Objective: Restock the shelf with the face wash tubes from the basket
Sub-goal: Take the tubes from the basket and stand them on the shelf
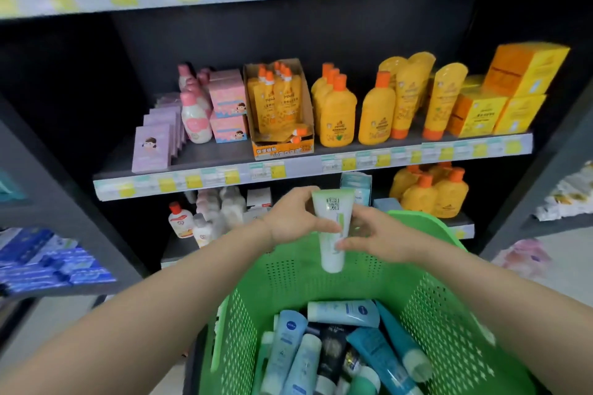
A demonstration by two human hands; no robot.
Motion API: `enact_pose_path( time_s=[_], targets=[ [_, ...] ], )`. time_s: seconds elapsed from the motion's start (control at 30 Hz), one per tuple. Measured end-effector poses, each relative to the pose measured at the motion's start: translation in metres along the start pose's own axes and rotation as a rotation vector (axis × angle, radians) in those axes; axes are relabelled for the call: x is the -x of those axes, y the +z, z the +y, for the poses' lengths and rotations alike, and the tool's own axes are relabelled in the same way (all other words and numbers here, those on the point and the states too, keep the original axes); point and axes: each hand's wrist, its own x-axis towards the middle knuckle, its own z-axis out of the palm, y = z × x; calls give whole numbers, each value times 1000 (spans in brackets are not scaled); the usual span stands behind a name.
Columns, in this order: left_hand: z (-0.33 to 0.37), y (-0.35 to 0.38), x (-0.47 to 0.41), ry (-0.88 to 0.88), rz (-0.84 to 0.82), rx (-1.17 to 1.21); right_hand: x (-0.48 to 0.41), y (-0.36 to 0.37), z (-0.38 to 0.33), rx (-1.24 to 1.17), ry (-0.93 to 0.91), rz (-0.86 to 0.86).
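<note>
Item: white-and-green face wash tube, held over the far side of the green basket, long axis near vertical, crimped end up and cap end down. Both hands are clamped on it, the left hand gripping the upper half and the right hand the lower middle, neither plainly nearer. The shelf lies straight ahead and slightly above, so placement likely calls for a forward reach; other tubes lie heaped in the basket.
</note>
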Motion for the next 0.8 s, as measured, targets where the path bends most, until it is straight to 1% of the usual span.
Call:
enact_pose_path(
  time_s=[0.2, 0.37, 0.5, 0.63, 0.8],
  targets=[
    [42, -30, 9, 168, 56, 13, -7, -31, -50, 103, -135, 91],
    [73, -54, 12, 262, 88, 27, -9, -56, -99, 84, -230, 152],
    [104, -73, 14, 294, 172, 45, -14, -75, -133, 104, -252, 166],
    [130, -94, 17, 310, 222, 35, -17, -87, -167, 78, -293, 208],
    [154, -112, 23, 345, 272, 3, -20, -97, -197, 135, -296, 224]
  ],
)
